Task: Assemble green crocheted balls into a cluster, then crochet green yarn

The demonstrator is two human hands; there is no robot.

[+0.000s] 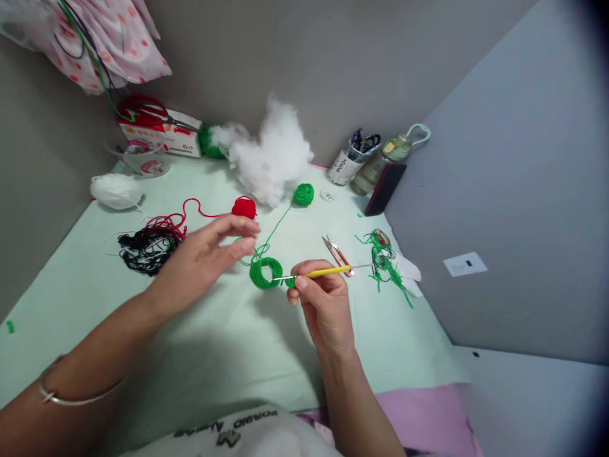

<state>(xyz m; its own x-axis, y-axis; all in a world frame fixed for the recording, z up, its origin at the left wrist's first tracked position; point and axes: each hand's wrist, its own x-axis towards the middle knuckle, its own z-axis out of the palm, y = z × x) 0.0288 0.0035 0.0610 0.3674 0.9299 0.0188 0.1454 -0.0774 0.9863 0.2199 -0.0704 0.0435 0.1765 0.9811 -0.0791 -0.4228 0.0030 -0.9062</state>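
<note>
My right hand (pixel 322 303) pinches a yellow-handled crochet hook (pixel 328 272) whose metal tip pokes into a small green crocheted ring (pixel 264 271) hanging just above the pale green table cover (pixel 200 355). A green strand runs from the ring up to a green yarn ball (pixel 303 194). My left hand (pixel 205 257) hovers left of the ring with fingers stretched out and apart, holding nothing I can make out. The strand passes close to its fingertips.
A red yarn ball (pixel 244 207), a black and red yarn tangle (pixel 147 244), white yarn (pixel 115 190), white stuffing (pixel 270 155), thread snips (pixel 337 254), green scraps (pixel 385 257), a cup of tools (pixel 351 158), a bottle (pixel 380 162) and a phone (pixel 385 188) lie about. Walls close in behind and right.
</note>
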